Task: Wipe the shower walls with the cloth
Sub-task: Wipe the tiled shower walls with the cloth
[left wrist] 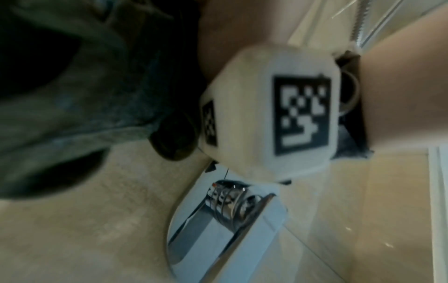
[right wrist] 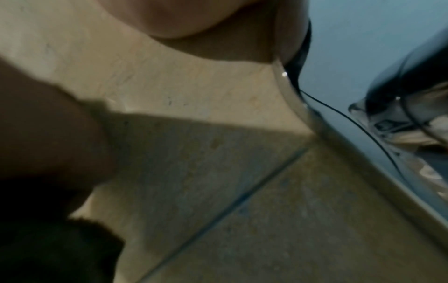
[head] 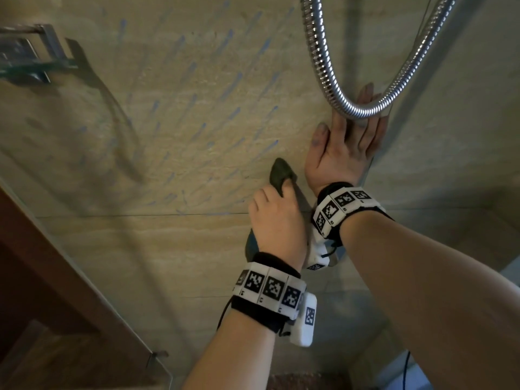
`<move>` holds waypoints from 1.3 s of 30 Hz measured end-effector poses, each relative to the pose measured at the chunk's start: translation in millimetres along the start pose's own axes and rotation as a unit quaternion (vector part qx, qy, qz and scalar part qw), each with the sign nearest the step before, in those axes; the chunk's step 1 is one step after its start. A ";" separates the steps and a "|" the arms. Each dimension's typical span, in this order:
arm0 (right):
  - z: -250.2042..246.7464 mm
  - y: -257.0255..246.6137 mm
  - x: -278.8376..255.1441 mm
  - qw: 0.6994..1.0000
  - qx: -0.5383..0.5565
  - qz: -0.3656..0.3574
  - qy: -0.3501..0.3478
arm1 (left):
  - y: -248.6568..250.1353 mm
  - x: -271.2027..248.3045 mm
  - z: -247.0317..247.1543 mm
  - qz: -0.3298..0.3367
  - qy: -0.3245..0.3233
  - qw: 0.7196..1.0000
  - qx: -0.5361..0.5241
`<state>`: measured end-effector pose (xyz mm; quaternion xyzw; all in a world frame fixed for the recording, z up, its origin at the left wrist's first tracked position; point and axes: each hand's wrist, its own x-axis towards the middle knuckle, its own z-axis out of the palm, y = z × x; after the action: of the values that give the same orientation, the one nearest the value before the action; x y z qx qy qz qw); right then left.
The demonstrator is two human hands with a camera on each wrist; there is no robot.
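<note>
Nearest me, left hand [head: 277, 218] grips the cloth [head: 281, 174] below the hose [head: 332, 80]; right hand [head: 344, 149] lies flat, fingers [head: 365, 99] straight; no readable writing.

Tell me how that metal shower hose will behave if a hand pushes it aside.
The shower hose hangs in a loose loop in front of the right hand, so it probably swings aside easily. Its ribbed metal coil suggests it flexes without kinking. Looks smooth and shiny; it may slip off fingers and likely swings back.

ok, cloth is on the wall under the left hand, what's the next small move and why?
Probably sweep the left hand and its cloth up and leftward across the wall: blue streaks cover the tile there, while the right hand lies flat by the corner under the shower hose.
</note>
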<state>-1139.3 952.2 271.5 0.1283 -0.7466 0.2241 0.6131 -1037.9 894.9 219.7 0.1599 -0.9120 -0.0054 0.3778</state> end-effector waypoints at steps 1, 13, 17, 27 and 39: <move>-0.2 -0.3 0.2 1.000 0.001 0.002 -0.005 | -5.8 -1.0 -0.4 0.011 0.017 1.000 0.011; -1.5 0.2 -0.9 1.000 -0.003 0.003 -0.014 | -40.4 -12.0 -2.2 -0.129 -0.106 0.986 0.022; -1.0 0.6 -1.3 1.000 -0.009 0.002 -0.014 | -36.1 -8.1 -5.3 -0.153 -0.139 0.978 -0.024; -4.5 -0.3 -1.3 1.000 -0.006 0.003 -0.013 | -29.5 -25.1 4.5 0.013 -0.044 0.999 0.014; -1.3 0.4 -2.1 1.000 -0.007 0.001 -0.005 | -35.8 -25.4 2.4 -0.172 -0.164 0.971 -0.037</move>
<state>-1137.9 953.0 269.6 0.1243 -0.7513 0.2184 0.6102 -1012.4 868.2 195.8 0.2968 -0.9195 -0.1303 0.2226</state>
